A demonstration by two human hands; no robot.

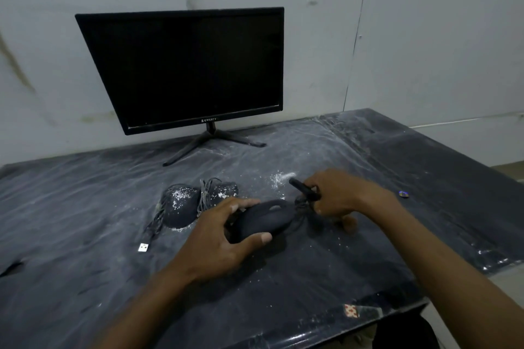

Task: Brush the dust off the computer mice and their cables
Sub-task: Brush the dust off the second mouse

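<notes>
While my left hand is gripping the black mouse thumb-under, fingers over its top, I am curling my right hand around the brush handle. I should be sweeping bristles outward along its cable, which is lying just beneath that fist.

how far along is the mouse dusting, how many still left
Nothing looks finished and set aside yet. In hand: the left hand grips one mouse that looks free of powder, while the right hand holds the brush by its cable. Left: two mice behind it, still speckled white, with their bundled cables.
</notes>
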